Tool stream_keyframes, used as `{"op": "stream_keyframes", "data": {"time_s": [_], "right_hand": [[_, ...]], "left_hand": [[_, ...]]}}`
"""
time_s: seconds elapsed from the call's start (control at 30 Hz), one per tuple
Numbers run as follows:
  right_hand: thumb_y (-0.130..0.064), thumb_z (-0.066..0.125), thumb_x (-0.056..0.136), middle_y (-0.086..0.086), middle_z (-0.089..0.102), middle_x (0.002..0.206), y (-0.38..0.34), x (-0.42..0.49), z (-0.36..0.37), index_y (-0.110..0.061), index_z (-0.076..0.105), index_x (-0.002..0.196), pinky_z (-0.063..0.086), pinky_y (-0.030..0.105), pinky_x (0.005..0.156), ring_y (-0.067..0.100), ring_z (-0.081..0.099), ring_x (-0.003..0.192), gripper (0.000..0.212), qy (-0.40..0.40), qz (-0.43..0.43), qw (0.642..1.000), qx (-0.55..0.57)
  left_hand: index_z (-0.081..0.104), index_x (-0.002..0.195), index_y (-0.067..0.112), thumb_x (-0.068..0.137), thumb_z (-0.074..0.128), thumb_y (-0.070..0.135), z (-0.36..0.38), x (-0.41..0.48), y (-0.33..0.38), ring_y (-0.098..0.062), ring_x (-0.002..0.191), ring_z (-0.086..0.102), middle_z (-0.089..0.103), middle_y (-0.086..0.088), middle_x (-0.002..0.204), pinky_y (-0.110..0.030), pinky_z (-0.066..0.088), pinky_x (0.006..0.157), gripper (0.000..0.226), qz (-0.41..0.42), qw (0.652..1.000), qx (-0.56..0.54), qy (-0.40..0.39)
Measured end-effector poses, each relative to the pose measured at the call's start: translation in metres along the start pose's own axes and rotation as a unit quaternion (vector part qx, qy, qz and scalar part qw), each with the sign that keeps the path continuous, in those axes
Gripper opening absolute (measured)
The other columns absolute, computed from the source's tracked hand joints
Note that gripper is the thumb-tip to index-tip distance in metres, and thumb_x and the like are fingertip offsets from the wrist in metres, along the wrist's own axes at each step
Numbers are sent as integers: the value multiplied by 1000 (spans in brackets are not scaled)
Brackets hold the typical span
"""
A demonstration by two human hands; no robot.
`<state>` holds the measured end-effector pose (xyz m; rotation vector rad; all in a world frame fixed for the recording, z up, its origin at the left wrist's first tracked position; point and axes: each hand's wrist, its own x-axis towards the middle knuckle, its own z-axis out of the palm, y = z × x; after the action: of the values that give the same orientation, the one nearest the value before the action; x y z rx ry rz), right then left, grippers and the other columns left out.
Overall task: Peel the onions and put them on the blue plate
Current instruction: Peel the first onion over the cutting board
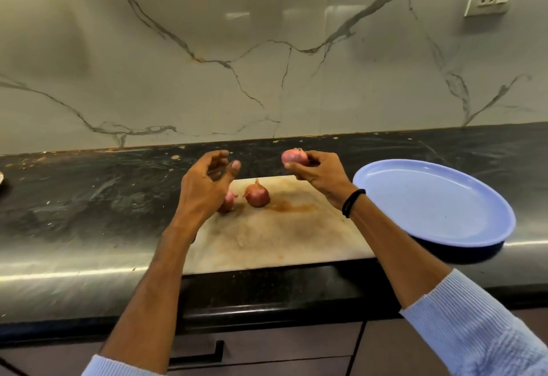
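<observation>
Dark worktop (89, 197) is seen below a marbled wall. One onion (293, 157) is pinched in the right grip (321, 174), raised near the blue plate (439, 206), probably for peeling. The left grip (207, 180) is held loosely curled and empty, above a half-hidden second onion (229, 202). A third onion (257, 194) is set beside it on a stained board (281, 236).

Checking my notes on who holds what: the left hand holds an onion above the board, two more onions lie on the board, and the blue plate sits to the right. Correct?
One slip: in the head view the right hand grips the raised onion; the left hand holds nothing. The two onions on the board and the blue plate to the right stand as stated.
</observation>
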<state>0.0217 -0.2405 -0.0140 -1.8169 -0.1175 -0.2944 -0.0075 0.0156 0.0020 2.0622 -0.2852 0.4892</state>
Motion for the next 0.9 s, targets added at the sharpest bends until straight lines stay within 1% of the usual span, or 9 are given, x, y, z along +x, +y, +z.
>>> {"op": "stream_keyframes", "data": {"time_s": [0.07, 0.17, 0.23, 0.33, 0.43, 0.53, 0.63, 0.73, 0.9], "right_hand": [[-37, 84, 71, -2, 71, 104, -1, 5, 6, -18, 67, 116, 56, 37, 90, 15, 67, 99, 52, 16, -26, 999, -41], [-43, 85, 65, 0, 67, 111, -6, 16, 18, -20, 64, 116, 56, 36, 90, 14, 65, 99, 60, 45, -67, 995, -58], [-36, 87, 67, 3, 64, 114, -8, 23, 24, -18, 61, 116, 57, 32, 88, 13, 65, 99, 59, 55, -92, 993, -52], [-24, 86, 71, 5, 62, 118, -9, 28, 30, -17, 58, 121, 56, 29, 90, 15, 63, 103, 57, 59, -125, 989, -53], [-10, 84, 72, 1, 63, 116, -14, 24, 32, -12, 60, 123, 55, 27, 91, 15, 63, 107, 56, 14, -139, 990, 7], [3, 76, 76, 5, 63, 121, -23, 15, 31, -7, 58, 128, 53, 26, 94, 17, 62, 113, 56, -51, -134, 986, 84], [-1, 72, 81, 9, 65, 123, -28, 8, 26, -9, 59, 127, 53, 32, 96, 19, 63, 115, 49, -92, -116, 974, 170], [-9, 68, 81, 11, 68, 120, -35, 3, 26, -7, 62, 123, 55, 37, 94, 24, 65, 113, 43, -100, -91, 956, 259], [-12, 65, 82, 11, 70, 115, -33, 1, 32, -5, 65, 119, 56, 37, 91, 27, 66, 110, 38, -61, -99, 946, 302]], "left_hand": [[58, 132, 20, 92, 64, 39, 13, 12, 17, -6, 106, 63, 66, 6, 116, -17, 50, 89, 44, 61, 998, 10, 1], [55, 139, 22, 94, 64, 37, 34, 33, 38, -4, 106, 62, 66, 6, 121, -19, 50, 94, 48, 96, 993, 24, -67], [52, 143, 23, 94, 67, 33, 49, 43, 41, -4, 112, 60, 63, 2, 132, -23, 48, 102, 52, 95, 989, 29, -109], [46, 147, 28, 93, 68, 33, 57, 50, 34, 0, 115, 52, 56, 12, 135, -16, 39, 102, 59, 87, 987, 30, -132], [50, 144, 26, 94, 66, 27, 46, 52, 23, 3, 113, 55, 57, 16, 127, -15, 41, 101, 52, 63, 990, -17, -128], [56, 138, 21, 92, 67, 22, 38, 49, 20, 12, 106, 58, 63, 15, 119, -15, 46, 99, 48, 54, 990, -57, -115], [58, 136, 20, 86, 70, 24, 34, 44, 21, 13, 103, 60, 64, 19, 114, -10, 48, 91, 52, 43, 988, -101, -111], [58, 136, 20, 79, 71, 31, 32, 40, 23, 6, 109, 62, 66, 14, 119, -11, 49, 89, 60, 38, 986, -129, -103], [58, 135, 16, 82, 75, 14, 38, 34, 27, 7, 104, 64, 66, 13, 116, -9, 49, 83, 56, 37, 982, -162, -89]]}}
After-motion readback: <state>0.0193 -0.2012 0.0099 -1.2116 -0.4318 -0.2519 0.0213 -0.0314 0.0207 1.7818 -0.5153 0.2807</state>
